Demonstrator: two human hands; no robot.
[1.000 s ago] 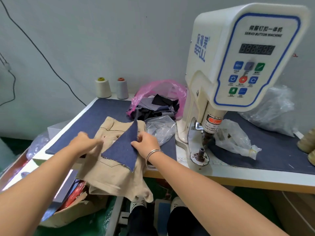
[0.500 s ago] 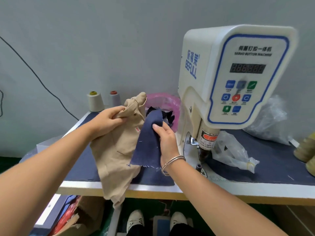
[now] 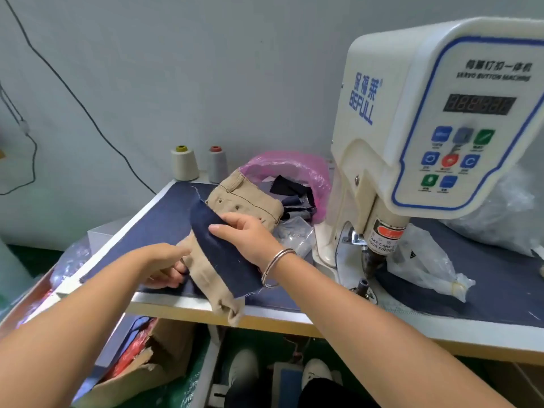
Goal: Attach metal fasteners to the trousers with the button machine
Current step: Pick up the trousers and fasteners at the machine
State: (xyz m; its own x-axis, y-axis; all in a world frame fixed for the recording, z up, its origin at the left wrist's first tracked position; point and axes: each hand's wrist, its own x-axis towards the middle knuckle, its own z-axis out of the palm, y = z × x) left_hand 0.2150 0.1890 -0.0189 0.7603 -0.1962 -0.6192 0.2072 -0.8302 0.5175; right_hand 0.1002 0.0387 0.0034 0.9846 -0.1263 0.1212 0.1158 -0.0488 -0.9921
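Observation:
Small khaki trousers lie on the table left of the white button machine, waistband toward the wall, with metal fasteners visible near the waist. A dark blue fabric piece lies across them. My right hand pinches that blue piece at its upper edge, thumb on top. My left hand grips the khaki leg at its left side, fingers curled under the cloth. One leg end hangs over the table's front edge. The machine's punch and lower die stand to the right of both hands.
A pink bag of dark fabric scraps and two thread cones stand at the back. Clear plastic bags lie right of the die, a small one beside the trousers. A cardboard box and foot pedals are under the table.
The trousers and blue piece were lifted in the air half a second ago; now they are back down on the table, with my left hand at the leg instead of the waistband.

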